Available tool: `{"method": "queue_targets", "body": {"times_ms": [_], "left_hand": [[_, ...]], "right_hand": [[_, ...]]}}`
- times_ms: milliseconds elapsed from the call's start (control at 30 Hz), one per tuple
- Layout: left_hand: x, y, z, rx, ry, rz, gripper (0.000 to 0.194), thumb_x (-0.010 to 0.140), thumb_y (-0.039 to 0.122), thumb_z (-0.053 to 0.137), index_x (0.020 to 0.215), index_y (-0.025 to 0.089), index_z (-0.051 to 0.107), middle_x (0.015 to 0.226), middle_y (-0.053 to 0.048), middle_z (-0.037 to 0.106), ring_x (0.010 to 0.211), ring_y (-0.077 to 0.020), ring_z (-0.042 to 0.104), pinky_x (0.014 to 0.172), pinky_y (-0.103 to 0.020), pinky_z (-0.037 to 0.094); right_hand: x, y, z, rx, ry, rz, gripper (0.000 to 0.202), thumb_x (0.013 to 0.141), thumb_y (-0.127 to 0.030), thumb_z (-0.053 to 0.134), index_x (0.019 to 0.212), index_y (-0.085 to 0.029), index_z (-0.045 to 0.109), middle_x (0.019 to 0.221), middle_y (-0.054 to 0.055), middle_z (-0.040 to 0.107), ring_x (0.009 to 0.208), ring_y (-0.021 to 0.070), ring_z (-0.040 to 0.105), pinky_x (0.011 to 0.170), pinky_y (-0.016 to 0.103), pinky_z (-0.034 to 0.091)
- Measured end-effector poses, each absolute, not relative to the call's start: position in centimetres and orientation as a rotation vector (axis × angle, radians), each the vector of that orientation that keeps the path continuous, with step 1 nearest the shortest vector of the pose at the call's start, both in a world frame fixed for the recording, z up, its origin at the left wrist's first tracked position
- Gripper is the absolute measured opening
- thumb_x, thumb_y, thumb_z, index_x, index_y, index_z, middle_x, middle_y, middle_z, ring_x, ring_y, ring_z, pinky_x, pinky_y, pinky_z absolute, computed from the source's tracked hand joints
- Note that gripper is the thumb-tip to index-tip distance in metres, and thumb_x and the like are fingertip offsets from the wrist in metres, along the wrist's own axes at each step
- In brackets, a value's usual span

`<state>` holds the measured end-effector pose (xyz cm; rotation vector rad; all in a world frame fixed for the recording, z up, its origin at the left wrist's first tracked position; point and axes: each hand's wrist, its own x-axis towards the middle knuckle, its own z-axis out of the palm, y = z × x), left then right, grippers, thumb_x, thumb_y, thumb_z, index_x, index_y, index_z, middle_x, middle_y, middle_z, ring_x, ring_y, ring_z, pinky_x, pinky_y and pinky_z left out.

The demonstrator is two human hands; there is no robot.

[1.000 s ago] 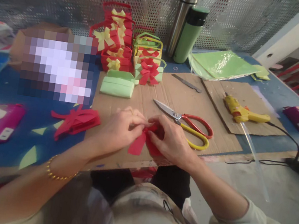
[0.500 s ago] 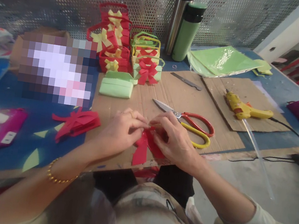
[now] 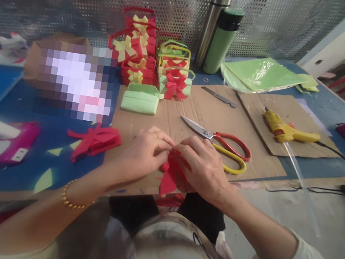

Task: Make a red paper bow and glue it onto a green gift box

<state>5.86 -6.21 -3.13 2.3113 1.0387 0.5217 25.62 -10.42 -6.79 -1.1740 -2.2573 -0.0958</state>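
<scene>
— While we look down at the near edge of the cardboard sheet point(image 3: 195, 107), what have we got in our hands?

— We have a red paper piece point(image 3: 169, 180) between them. Our left hand point(image 3: 143, 153) pinches its left side with fingertips closed tight on it; our right hand point(image 3: 201, 166) is curled over its right side, fingers folded down on the paper. The two hands touch at the fingertips, and a red flap hangs below them over the tabletop point(image 3: 8, 165) edge.

— Where do the other things lie from there?

— At about two o'clock, just beside our right hand, we see the scissors point(image 3: 222, 143) with one red and one yellow handle, blades pointing toward ten o'clock. Farther out at two o'clock lies the yellow glue gun point(image 3: 284, 130) on a second cardboard piece point(image 3: 260, 108). At nine o'clock, near our left hand, sits a heap of red paper scraps point(image 3: 96, 142) on the blue surface.

— And toward twelve?

— A folded green paper point(image 3: 139, 101), then behind it a cluster of small red and green paper baskets point(image 3: 151, 57) with bows. At one o'clock, against the perforated wall, stand a steel flask point(image 3: 213, 21) and a green flask point(image 3: 223, 39), touching. Green sheets point(image 3: 258, 73) lie to their right.
</scene>
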Motion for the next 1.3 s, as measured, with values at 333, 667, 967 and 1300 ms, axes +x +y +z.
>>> {"method": "queue_targets", "body": {"times_ms": [333,667,967,1300], "left_hand": [[5.8,-6.2,-3.3,2.259,1.080,0.487,0.041,0.082,0.001,0.054,0.092,0.027,0.084,0.120,-0.001,0.078,0.126,-0.0252,0.062,0.112,-0.049,0.048],[5.9,-6.2,-3.1,2.280,1.067,0.483,0.044,0.080,0.000,0.052,0.092,0.028,0.084,0.122,0.000,0.078,0.125,-0.0255,0.063,0.112,-0.050,0.048],[5.3,-6.6,-2.7,2.343,1.147,0.539,0.028,0.088,0.015,0.060,0.107,0.024,0.078,0.118,-0.005,0.074,0.117,-0.0272,0.063,0.107,-0.051,0.047],[4.3,-10.8,-4.6,2.479,1.236,0.547,0.033,0.089,0.032,0.070,0.118,0.019,0.061,0.122,-0.011,0.066,0.117,-0.0332,0.060,0.097,-0.051,0.043]], "right_hand": [[25.8,-10.6,-7.0,-1.063,-2.270,-0.169,0.024,0.103,-0.011,0.048,0.098,-0.018,0.070,0.092,0.007,0.069,0.072,0.0178,0.055,0.071,0.035,0.035],[25.6,-10.3,-7.2,-1.068,-2.259,-0.099,0.029,0.104,-0.013,0.047,0.084,-0.019,0.067,0.084,0.006,0.066,0.069,0.0177,0.053,0.070,0.034,0.036],[25.6,-10.0,-7.0,-1.014,-2.258,-0.058,0.017,0.097,-0.009,0.055,0.084,-0.020,0.060,0.081,0.005,0.064,0.067,0.0187,0.046,0.066,0.032,0.035],[26.3,-10.5,-6.0,-1.014,-2.369,0.047,0.011,0.099,-0.015,0.057,0.091,-0.019,0.064,0.090,0.007,0.067,0.077,0.0199,0.055,0.073,0.034,0.037]]}}
